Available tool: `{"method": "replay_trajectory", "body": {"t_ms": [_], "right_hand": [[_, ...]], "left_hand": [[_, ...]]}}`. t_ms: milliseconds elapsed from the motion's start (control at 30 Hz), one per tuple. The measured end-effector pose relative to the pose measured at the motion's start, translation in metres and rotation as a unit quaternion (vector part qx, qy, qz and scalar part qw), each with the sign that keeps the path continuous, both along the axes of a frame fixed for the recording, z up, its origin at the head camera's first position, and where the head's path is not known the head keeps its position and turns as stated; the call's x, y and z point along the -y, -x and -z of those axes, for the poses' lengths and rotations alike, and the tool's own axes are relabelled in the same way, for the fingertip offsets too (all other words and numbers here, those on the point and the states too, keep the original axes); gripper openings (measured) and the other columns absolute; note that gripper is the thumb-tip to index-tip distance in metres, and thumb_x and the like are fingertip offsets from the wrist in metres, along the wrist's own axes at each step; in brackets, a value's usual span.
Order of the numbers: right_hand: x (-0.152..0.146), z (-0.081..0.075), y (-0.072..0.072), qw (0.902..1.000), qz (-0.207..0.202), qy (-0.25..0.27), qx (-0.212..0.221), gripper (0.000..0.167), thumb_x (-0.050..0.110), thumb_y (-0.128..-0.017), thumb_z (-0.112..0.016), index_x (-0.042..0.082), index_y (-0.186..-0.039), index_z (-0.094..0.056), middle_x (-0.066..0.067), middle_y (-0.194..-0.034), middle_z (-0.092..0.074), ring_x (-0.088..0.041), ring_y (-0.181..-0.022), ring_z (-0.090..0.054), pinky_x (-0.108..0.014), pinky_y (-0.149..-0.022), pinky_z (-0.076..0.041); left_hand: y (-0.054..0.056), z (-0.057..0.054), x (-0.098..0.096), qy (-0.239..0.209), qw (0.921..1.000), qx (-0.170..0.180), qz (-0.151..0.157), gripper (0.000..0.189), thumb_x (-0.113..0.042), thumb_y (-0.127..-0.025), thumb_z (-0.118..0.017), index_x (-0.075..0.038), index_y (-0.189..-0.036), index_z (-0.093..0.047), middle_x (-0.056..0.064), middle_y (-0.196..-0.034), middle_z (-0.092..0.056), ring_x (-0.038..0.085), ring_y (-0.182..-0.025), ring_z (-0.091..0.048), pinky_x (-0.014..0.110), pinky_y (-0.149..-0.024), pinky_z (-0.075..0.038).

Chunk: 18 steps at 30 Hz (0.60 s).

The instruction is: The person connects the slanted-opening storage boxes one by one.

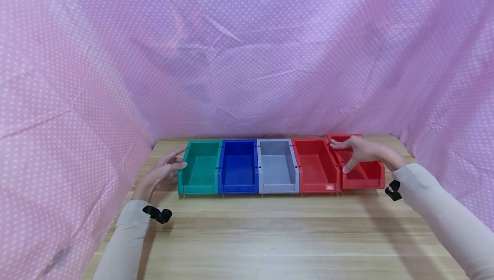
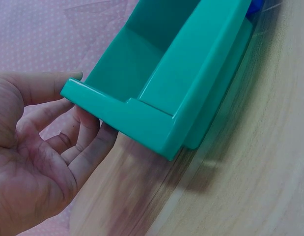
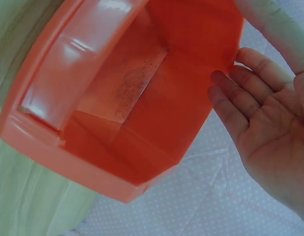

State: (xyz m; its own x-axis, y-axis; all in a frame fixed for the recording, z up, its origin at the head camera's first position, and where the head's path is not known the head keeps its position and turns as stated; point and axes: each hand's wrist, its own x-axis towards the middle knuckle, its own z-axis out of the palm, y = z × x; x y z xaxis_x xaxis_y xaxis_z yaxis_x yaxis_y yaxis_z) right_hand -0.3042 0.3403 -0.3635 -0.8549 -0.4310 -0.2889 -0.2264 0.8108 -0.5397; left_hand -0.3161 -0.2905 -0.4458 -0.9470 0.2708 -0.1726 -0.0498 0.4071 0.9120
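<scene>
At the left end of a row of plastic storage bins stands a green bin (image 1: pixel 201 166). My left hand (image 1: pixel 166 169) holds its left side wall. In the left wrist view the thumb lies over the rim of the green bin (image 2: pixel 142 120) and the fingers bear on the outside. At the right end is a red bin (image 1: pixel 362 181), slightly askew to the row. My right hand (image 1: pixel 362 150) reaches over it, thumb and fingers spread near its left wall. In the right wrist view, nearly straight fingers (image 3: pixel 240 93) are right at the edge of a red bin (image 3: pixel 161 108).
Between those bins stand a blue bin (image 1: pixel 239 168), a grey bin (image 1: pixel 277 164) and another red bin (image 1: pixel 314 164), side by side. All rest toward the back of a wooden table (image 1: pixel 247 233). Pink dotted cloth (image 1: pixel 239 65) hangs behind and at both sides.
</scene>
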Motion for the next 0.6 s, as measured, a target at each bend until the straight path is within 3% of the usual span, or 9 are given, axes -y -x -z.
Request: {"method": "replay_trajectory", "body": {"t_ms": [133, 333, 500, 600], "right_hand": [[0.0004, 0.0008, 0.0001, 0.9999, -0.008, 0.000, -0.012, 0.093, 0.021, -0.074, -0.091, -0.004, -0.149, -0.043, -0.032, -0.156, -0.037, -0.057, -0.136, -0.037, -0.042, -0.084, -0.061], [-0.0018, 0.0048, 0.0001, 0.9999, 0.006, 0.011, 0.005, 0.094, 0.023, -0.075, -0.091, -0.002, -0.151, -0.042, -0.030, -0.159, -0.033, -0.056, -0.138, -0.034, -0.038, -0.081, -0.062], [-0.0024, 0.0085, 0.0002, 0.9999, 0.003, 0.016, 0.000, 0.094, 0.022, -0.075, -0.091, -0.002, -0.151, -0.042, -0.031, -0.158, -0.034, -0.056, -0.138, -0.035, -0.039, -0.081, -0.062], [-0.0011, 0.0097, 0.0009, 0.9999, 0.001, 0.014, -0.002, 0.094, 0.023, -0.074, -0.091, -0.002, -0.150, -0.043, -0.031, -0.158, -0.035, -0.056, -0.137, -0.036, -0.039, -0.081, -0.062]], "left_hand": [[0.0009, 0.0015, 0.0003, -0.018, 0.9997, 0.009, -0.013, 0.072, -0.022, -0.103, -0.063, -0.020, -0.164, -0.024, 0.002, -0.115, -0.047, 0.007, -0.082, -0.048, 0.025, -0.070, -0.046], [0.0009, 0.0014, 0.0003, -0.014, 0.9998, 0.010, -0.008, 0.073, -0.023, -0.103, -0.063, -0.021, -0.164, -0.023, 0.004, -0.118, -0.047, 0.010, -0.092, -0.052, 0.026, -0.074, -0.048], [0.0008, 0.0008, -0.0002, -0.018, 0.9997, 0.012, -0.013, 0.073, -0.022, -0.102, -0.063, -0.019, -0.164, -0.024, 0.004, -0.115, -0.048, 0.009, -0.083, -0.047, 0.024, -0.067, -0.042], [0.0002, 0.0004, 0.0005, -0.013, 0.9998, 0.009, -0.013, 0.073, -0.023, -0.102, -0.063, -0.019, -0.164, -0.024, 0.004, -0.116, -0.048, 0.009, -0.083, -0.047, 0.025, -0.069, -0.042]]}}
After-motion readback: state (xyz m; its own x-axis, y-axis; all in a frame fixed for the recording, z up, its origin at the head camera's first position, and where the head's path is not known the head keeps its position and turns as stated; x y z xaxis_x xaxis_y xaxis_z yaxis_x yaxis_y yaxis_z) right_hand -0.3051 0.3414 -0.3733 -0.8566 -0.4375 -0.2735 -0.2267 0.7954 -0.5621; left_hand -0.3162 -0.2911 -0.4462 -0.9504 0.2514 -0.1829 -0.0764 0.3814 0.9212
